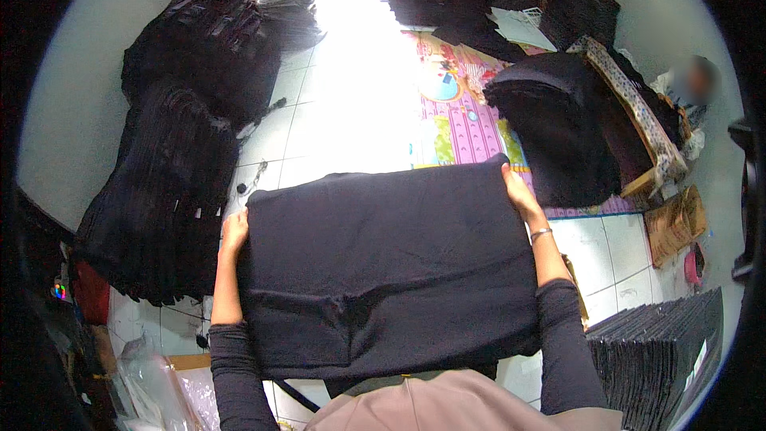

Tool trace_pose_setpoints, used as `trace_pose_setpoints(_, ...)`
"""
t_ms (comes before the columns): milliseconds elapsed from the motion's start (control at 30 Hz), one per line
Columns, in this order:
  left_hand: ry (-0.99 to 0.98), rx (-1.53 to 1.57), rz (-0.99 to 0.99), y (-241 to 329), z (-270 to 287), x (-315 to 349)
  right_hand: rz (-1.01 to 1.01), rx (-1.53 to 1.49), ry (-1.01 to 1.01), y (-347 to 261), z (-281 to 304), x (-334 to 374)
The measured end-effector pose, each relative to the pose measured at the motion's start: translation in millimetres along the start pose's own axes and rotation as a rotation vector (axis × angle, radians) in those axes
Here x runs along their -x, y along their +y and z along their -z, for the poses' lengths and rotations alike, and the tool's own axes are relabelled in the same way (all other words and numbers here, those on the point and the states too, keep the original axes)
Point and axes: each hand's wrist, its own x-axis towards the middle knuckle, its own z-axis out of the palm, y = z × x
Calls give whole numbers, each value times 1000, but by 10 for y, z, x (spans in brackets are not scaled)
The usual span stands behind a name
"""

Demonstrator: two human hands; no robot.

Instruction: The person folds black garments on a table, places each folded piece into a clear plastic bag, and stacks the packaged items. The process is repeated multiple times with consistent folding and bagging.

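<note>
A wide black cloth [383, 239], apparently folded, spreads in front of my body with a crease across its lower half. My left hand [234, 230] grips its upper left edge, fingers wrapped round the fabric. At the upper right corner my right hand [520, 193] pinches the cloth, with a bracelet on that wrist. The fingertips of both hands are partly hidden by the fabric. Between the two hands the top edge runs nearly straight, a little higher on the right.
Tall black cloth stacks [171, 183] stand at left, and another black pile [558, 136] lies on a colourful mat [459, 124] at right. Flat black packs [658, 359] are stacked lower right, near a brown paper bag [674, 223]. Clear plastic [152, 375] lies lower left. Another person [692, 84] is at far right.
</note>
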Motion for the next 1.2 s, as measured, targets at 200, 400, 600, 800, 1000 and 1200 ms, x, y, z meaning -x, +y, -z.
trace_pose_setpoints(200,-161,1031,467,-105,-191,-611,-91,-399,182,168,-184,-930)
trace_pose_setpoints(400,-78,1142,197,-22,-140,-713,219,-53,390,109,-24,-1233)
trace_pose_setpoints(600,-88,1259,-101,195,781,99,570,-140,411,-299,688,-930)
trace_pose_setpoints(800,-118,1224,-95,-132,1081,1368,552,-37,299,15,1602,248)
trace_pose_setpoints(1000,-103,959,-40,-432,738,2220,278,511,254,570,1591,1553)
trace_pose_setpoints(1200,-59,607,-112,-345,514,2347,441,302,192,-374,-30,2011)
